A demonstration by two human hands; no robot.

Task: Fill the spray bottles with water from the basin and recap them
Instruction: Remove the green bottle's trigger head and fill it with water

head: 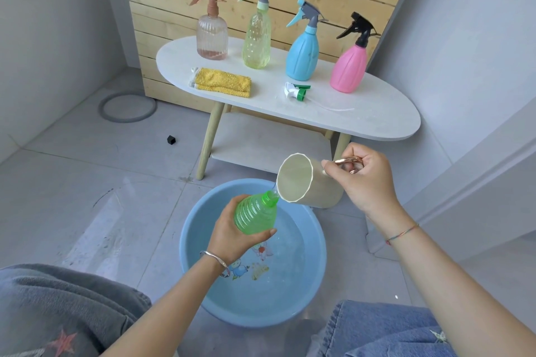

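Your left hand [232, 229] grips the translucent green ribbed plastic bottle [255, 216] around its body in the lower centre of the frame. It holds the bottle tilted, with the uncapped neck pointing toward the upper right, over the round light-blue plastic basin [193, 243] of water on the floor. Your right hand [365, 180] is closed around the copper-coloured handle of the beige cup [301, 180], which is tipped so that its lower rim sits right at the bottle's open neck. The white-and-green spray head [297, 91] lies loose on the white oval counter [362, 116] in the upper half of the frame. Behind it four capped spray bottles stand in a row: a clear ribbed one with a brown sprayer [211, 35], a pale yellow-green one [256, 40], a blue one [303, 55] and a pink one with a black sprayer [348, 69]. A folded yellow cloth [222, 82] lies toward the counter's left end.
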